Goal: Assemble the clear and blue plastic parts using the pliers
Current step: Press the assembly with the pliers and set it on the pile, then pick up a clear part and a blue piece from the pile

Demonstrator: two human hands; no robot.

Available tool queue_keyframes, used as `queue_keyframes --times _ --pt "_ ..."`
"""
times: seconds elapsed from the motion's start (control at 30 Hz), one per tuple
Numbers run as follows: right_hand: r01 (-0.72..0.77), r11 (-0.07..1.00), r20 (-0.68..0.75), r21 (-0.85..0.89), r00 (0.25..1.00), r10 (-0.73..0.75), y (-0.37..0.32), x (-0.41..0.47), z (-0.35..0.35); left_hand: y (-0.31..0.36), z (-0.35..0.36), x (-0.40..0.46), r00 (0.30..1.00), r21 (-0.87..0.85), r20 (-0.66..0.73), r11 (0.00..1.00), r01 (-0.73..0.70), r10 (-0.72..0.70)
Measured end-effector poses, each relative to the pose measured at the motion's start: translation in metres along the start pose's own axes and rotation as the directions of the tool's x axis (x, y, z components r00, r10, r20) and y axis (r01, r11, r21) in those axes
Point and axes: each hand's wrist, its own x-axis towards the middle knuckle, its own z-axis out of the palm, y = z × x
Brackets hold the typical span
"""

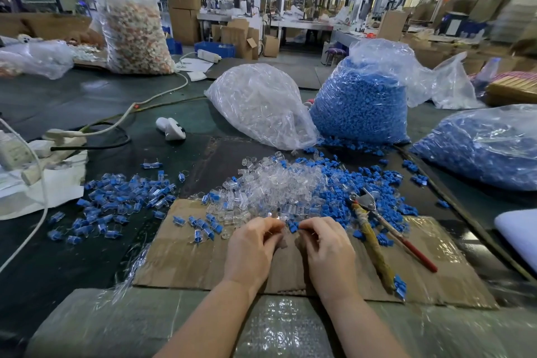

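bringing the two halves together at the fingertips, just above the cardboard sheet [203, 259] on the table [58, 256]. left hand [252, 247] curled, pinching a clear part [277, 216]; right hand [327, 244] curled, pinching a blue part [293, 227]. best to line up the blue piece squarely with the clear shell's opening, seat it lightly by hand, and only then reach for the pliers [380, 229], lying untouched just to the right, handles toward the body. looks like early seating, not yet pressed home. clear parts glassy, small and hard to read; blue ones matte, blocky. loose pile of both [290, 183] just beyond the hands; finished pieces [122, 195] apparently heaped to the left.
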Motion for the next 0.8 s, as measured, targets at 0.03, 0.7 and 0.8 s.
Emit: queue_keyframes --times 0.03,0.7,0.8 --pt "-0.002 1.0 0.001 0.001 1.0 0.002 -0.0004 -0.0002 -0.0003 0.0002 -0.0003 0.0002 1.0 0.022 -0.017 1.0 -0.021 0.022" --pt "-0.024 0.999 0.041 -0.042 0.999 0.026 0.0008 -0.0008 0.0017 -0.0021 -0.0003 0.0025 0.999 0.0 0.03 1.0 -0.023 0.023" --pt "0.001 1.0 0.043 -0.008 0.999 -0.001 -0.0004 -0.0014 0.0004 -0.0038 -0.0011 0.0041 0.998 -0.091 0.017 0.994 0.063 -0.062"
